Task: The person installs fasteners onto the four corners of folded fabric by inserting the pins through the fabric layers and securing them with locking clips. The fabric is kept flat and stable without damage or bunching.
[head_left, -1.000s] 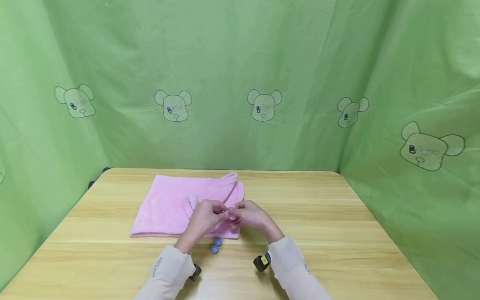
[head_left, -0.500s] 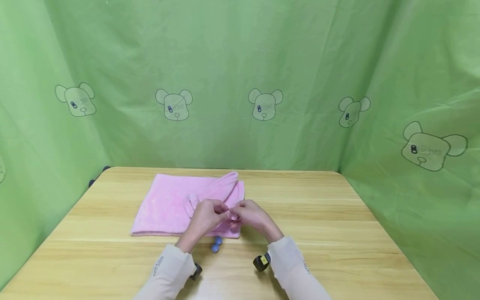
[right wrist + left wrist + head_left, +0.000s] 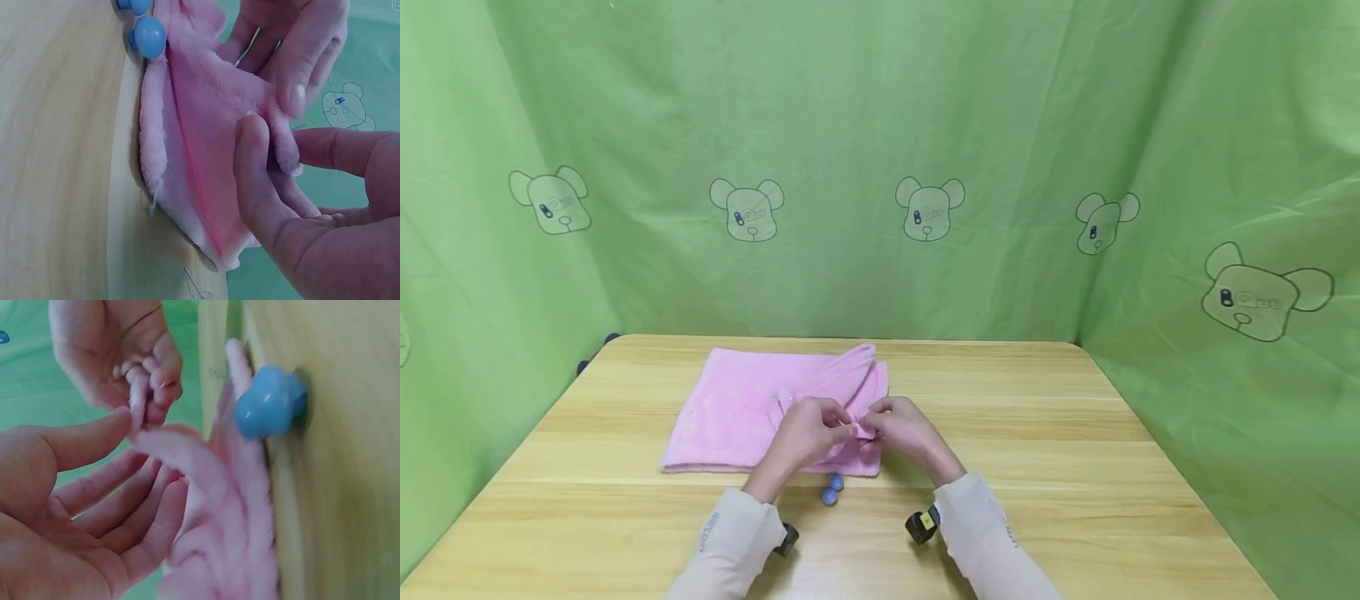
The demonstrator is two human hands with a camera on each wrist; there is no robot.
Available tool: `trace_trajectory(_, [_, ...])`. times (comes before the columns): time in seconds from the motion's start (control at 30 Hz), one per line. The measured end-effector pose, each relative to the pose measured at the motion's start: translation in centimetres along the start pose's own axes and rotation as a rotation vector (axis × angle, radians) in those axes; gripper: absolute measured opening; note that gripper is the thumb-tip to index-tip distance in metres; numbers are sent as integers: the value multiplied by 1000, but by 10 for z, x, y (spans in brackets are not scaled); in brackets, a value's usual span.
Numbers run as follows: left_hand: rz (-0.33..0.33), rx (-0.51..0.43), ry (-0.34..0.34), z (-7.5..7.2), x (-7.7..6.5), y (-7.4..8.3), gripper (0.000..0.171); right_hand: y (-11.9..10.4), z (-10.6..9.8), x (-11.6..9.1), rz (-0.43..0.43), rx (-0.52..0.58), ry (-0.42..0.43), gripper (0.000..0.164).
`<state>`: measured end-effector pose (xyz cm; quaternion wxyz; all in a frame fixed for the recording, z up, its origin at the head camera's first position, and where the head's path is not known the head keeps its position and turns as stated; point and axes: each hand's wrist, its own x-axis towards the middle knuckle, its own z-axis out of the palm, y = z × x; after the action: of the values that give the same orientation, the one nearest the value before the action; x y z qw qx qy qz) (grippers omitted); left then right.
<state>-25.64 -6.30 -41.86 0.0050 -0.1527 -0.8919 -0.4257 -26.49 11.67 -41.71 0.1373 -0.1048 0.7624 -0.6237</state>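
Observation:
A folded pink plush cloth [image 3: 730, 408] lies on the table, its right part lifted and bunched at both hands. My left hand [image 3: 808, 433] pinches the raised edge between thumb and fingers. Close beside it, my right hand [image 3: 906, 429] pinches the same edge from the other side. In the right wrist view the rolled edge of the cloth [image 3: 284, 140] sits between the right thumb and fingers, with a thin needle-like sliver [image 3: 301, 126] beside it. Two small blue knob-shaped pieces [image 3: 832, 490] stand at the cloth's near edge.
Clear small items [image 3: 784, 398] lie on the cloth left of the hands. A thin pin-like piece [image 3: 195, 284] shows near the cloth's corner in the right wrist view. The wooden table [image 3: 1037, 467] is bounded by green curtains [image 3: 835, 275].
Both hands keep to the same spot with small finger movements. The left wrist has shifted slightly left, and more of the pinched pink edge shows between the fingertips. The blue pieces stay put.

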Motion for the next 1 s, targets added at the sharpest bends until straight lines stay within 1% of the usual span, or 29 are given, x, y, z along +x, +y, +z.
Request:
trace_trajectory(0.07, [-20, 45, -41, -6, -3, 3, 10, -3, 1, -2, 1, -2, 15, 13])
trace_trajectory(0.13, [-29, 115, -90, -11, -6, 6, 14, -9, 2, -6, -1, -9, 20, 14])
trace_trajectory(0.2, [-29, 184, -145, -16, -10, 10, 17, -13, 3, -9, -1, -13, 19, 15])
trace_trajectory(0.3, [-31, 258, -222, -19, -16, 16, 22, -13, 3, -10, 0, -11, 21, 14])
trace_trajectory(0.4, [-68, 285, -293, -18, -23, 21, 24, -6, 2, -5, -1, 5, 25, 13])
trace_trajectory(0.53, [-156, 306, -375, -11, -30, 25, 27, 1, 0, -1, -3, 9, 20, 13])
trace_trajectory(0.6, [-186, 315, -394, -6, -32, 27, 30, -6, 1, -6, -5, 1, 13, 13])
trace_trajectory(0.67, [-204, 328, -404, -1, -33, 28, 32, -5, 0, -6, -12, -1, 7, 13])
trace_trajectory(0.77, [-203, 345, -403, 3, -32, 28, 32, -4, -1, -5, -20, 1, 5, 12])
trace_trajectory(0.8, [-199, 352, -402, 4, -32, 28, 32, 0, -2, -2, -21, 5, 5, 11])
trace_trajectory(0.83, [-200, 351, -400, 4, -33, 29, 31, 5, -3, 1, -19, 8, 5, 10])
trace_trajectory(1.0, [-204, 323, -398, 3, -32, 27, 29, 5, -2, 1, -12, 4, 11, 8])
